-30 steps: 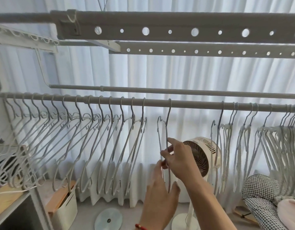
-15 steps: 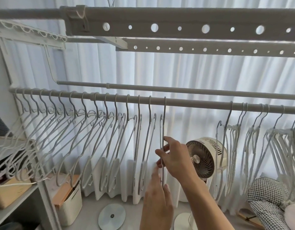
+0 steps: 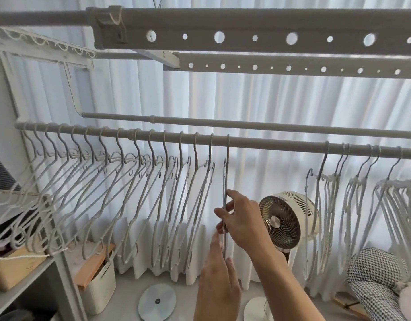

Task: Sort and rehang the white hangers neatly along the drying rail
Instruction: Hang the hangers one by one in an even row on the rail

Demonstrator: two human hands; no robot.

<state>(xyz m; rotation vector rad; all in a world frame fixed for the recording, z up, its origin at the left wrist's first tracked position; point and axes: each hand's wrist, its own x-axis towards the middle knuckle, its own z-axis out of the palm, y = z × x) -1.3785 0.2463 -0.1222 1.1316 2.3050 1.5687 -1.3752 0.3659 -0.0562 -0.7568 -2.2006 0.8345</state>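
While an evenly spaced row of thin white wire hangers (image 3: 121, 193) already fills the left stretch of the grey drying rail (image 3: 269, 144), the bunched clusters of white hangers (image 3: 352, 205) on its right look unsorted, so I judge the job about half done. The right hand (image 3: 240, 218) pinches the edge-on white hanger (image 3: 225, 193) that ends the row; it hangs hook-up from the rail, long axis vertical, while the left hand (image 3: 219, 281) touches its lower edge with straight fingers

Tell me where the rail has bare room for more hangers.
The grey metal drying rail is bare between the white hanger the right hand holds and the bunched white hangers rightward. Left, evenly spaced hangers crowd it.
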